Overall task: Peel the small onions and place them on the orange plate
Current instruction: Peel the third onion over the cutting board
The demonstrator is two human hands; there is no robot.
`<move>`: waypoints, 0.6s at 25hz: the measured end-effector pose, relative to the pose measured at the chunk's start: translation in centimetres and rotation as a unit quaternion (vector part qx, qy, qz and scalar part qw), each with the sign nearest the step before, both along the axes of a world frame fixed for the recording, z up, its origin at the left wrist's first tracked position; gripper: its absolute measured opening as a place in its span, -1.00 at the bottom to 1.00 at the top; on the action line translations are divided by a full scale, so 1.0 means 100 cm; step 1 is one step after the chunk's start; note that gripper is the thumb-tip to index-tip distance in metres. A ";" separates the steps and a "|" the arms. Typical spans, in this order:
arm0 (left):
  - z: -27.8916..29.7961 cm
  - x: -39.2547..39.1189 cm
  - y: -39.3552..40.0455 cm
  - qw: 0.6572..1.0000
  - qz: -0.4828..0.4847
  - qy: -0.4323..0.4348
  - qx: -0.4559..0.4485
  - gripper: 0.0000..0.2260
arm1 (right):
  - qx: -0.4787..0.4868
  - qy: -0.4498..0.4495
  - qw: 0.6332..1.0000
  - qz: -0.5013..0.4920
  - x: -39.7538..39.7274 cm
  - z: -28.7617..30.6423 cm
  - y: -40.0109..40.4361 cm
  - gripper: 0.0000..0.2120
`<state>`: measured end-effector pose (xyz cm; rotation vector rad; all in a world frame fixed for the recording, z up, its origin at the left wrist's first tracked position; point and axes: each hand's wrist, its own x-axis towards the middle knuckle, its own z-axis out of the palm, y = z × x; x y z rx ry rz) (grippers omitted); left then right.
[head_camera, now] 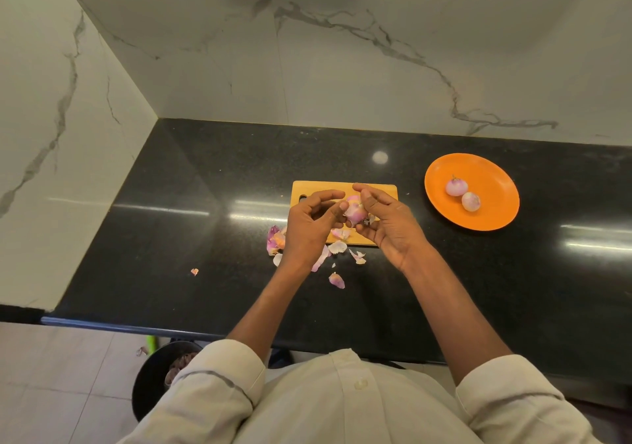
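The black stone counter [171, 204] is shining glossy, mirroring the lights. The cutting board [321, 188] is looking like smooth matt wood. The orange plate [492, 183] is showing a smooth plastic-like sheen. The wall [239, 50] is appearing as veined marble.

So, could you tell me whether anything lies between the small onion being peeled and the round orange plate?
Nothing visible does. The small onion, held between both hands over the wooden cutting board, has only bare black countertop between it and the orange plate.
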<state>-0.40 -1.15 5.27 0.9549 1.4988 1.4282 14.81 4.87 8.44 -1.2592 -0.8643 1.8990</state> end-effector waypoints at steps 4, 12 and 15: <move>-0.001 -0.002 -0.003 0.997 -0.019 0.071 0.000 -0.80 | 0.014 -0.047 0.999 -0.008 -0.002 0.001 -0.001 -0.73; 0.007 0.013 0.000 0.976 -0.008 0.219 0.008 -0.83 | 0.089 -0.103 0.991 0.006 -0.006 -0.004 -0.002 -0.66; 0.004 0.011 0.004 0.976 0.013 0.217 0.006 -0.85 | 0.090 -0.103 0.991 0.001 -0.006 -0.002 -0.003 -0.72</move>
